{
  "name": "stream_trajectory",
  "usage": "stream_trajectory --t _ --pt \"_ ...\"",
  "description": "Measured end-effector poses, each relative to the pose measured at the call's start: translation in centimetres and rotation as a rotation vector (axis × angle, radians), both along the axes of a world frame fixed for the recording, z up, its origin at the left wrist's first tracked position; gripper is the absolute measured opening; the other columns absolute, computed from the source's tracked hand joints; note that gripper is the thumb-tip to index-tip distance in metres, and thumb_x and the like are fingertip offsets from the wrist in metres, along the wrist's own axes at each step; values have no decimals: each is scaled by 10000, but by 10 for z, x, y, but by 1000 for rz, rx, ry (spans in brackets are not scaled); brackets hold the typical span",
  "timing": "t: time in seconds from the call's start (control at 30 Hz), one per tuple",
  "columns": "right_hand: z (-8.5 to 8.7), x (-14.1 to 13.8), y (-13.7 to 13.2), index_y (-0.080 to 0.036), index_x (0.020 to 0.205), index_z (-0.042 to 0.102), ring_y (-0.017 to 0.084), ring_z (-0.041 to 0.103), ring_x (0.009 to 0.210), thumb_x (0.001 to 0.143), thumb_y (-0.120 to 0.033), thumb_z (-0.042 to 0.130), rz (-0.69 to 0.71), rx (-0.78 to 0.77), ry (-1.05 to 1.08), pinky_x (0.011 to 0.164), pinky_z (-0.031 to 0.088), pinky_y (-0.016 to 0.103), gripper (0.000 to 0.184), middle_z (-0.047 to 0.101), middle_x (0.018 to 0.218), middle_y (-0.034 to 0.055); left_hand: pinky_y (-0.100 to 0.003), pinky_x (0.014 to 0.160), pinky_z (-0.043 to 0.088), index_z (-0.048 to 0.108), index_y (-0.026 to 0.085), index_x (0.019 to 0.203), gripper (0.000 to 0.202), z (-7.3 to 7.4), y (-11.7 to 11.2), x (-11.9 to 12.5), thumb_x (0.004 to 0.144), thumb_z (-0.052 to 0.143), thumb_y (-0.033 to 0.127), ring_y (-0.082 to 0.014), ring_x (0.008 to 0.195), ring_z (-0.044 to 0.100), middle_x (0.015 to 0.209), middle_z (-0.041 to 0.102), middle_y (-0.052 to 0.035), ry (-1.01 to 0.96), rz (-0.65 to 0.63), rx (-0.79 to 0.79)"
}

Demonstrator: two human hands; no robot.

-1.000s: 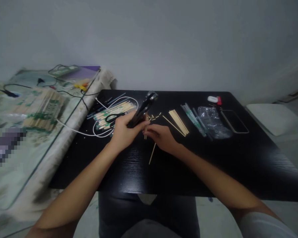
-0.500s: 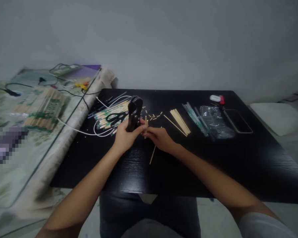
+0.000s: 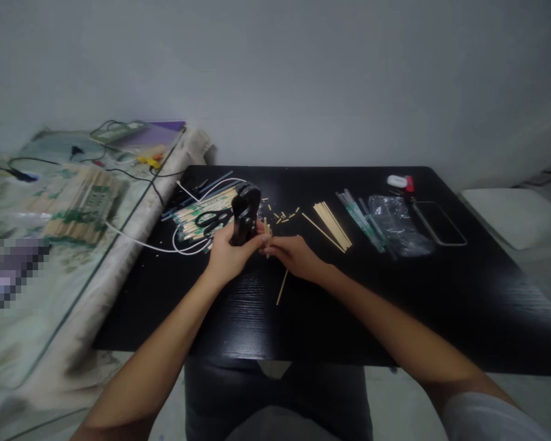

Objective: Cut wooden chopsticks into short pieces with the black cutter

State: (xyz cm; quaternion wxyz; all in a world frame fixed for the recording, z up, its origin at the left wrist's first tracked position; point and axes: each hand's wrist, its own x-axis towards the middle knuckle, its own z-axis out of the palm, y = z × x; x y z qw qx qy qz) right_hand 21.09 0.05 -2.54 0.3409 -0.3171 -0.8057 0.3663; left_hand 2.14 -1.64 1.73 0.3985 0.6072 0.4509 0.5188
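Observation:
My left hand point(image 3: 228, 252) is wrapped round a black cutting tool point(image 3: 244, 213) held upright over the black table point(image 3: 395, 294). My right hand point(image 3: 292, 254) pinches short wooden sticks point(image 3: 267, 236) right beside the tool. A longer wooden stick point(image 3: 282, 285) lies on the table just below my right hand. Small cut stick bits point(image 3: 284, 215) are scattered behind the hands.
Black scissors point(image 3: 211, 219) lie on a pile of wrapped chopsticks inside a white cable loop point(image 3: 183, 242). Bare sticks point(image 3: 333, 225), green wrappers point(image 3: 359, 220), a plastic bag point(image 3: 395, 223) and a phone point(image 3: 438, 223) lie to the right. A glass-topped table point(image 3: 50, 245) stands at left.
The black tool swung from leaning up-right to standing upright, and my left hand turned with it. My right hand stayed close by with the short sticks.

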Motion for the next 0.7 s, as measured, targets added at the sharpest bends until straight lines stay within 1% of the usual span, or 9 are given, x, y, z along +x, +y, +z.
stream_trajectory --t 0.1,0.2,0.3,0.4,0.5,0.57,0.63,0.7 --pt "6 -1 1 -194 906 717 160 661 755 1026 -334 564 0 -8 -37 753 476 264 240 734 826 20 -367 878 579 706 174 877 192 2 0 -2 788 812 307 -193 832 706 887 749 -49 23 16 35" --pt "14 -2 0 -201 979 728 152 636 721 1003 -347 596 -17 -44 6 707 471 257 198 732 835 13 -352 856 576 710 178 822 175 4 1 -4 787 812 315 -193 831 701 870 745 -39 74 24 85" --pt "20 -4 0 -209 1001 753 141 625 700 995 -373 619 -75 -43 50 688 463 248 212 735 821 3 -356 871 567 717 177 809 170 6 1 -5 805 801 325 -201 848 700 868 742 -42 98 -16 95" --pt "20 -6 2 -207 935 777 134 614 673 1008 -401 604 -111 4 38 679 453 248 269 733 774 -1 -362 865 570 708 179 806 193 7 1 -4 804 803 348 -208 848 699 865 738 -42 78 -13 70" --pt "16 -7 4 -210 913 786 136 635 685 1017 -407 592 -112 25 35 684 455 250 296 753 791 4 -355 837 575 709 179 823 208 7 1 -3 804 804 363 -205 828 693 860 734 -43 48 -12 46" --pt "15 -7 5 -212 910 788 138 648 691 1021 -400 585 -109 35 31 690 461 252 297 764 805 7 -353 852 573 712 178 838 208 6 1 -3 818 795 368 -206 839 695 873 737 -48 48 -28 44" --pt "16 -7 5 -209 905 787 141 662 699 1021 -388 587 -107 51 32 699 472 254 292 776 824 12 -352 881 565 718 178 868 209 7 -1 -5 843 774 378 -209 867 701 901 747 -53 80 -39 59" --pt "18 -7 5 -209 910 788 146 679 710 1016 -381 599 -103 54 30 712 487 256 277 787 837 15 -347 901 556 726 185 940 216 10 -2 -9 889 728 395 -209 891 707 937 756 -52 144 -49 83"
